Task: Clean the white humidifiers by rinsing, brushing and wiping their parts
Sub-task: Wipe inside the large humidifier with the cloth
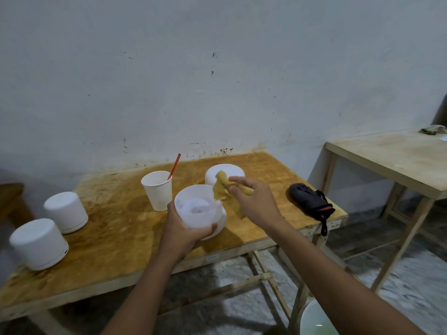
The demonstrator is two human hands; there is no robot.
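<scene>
My left hand [183,234] grips a white humidifier tank [197,209] from below, holding it tilted above the wooden table [116,228] with its open top facing me. My right hand [254,201] pinches a yellow cloth [223,189] just to the right of the tank's rim. Behind the cloth a white humidifier part [223,171] stands on the table. Two more white humidifiers [66,211] [38,243] stand at the table's left end.
A white paper cup [157,189] with a red-handled brush [174,165] in it stands left of the tank. A black pouch [310,201] lies at the table's right edge. A second wooden table [387,160] stands to the right. A white bucket [314,320] sits on the floor.
</scene>
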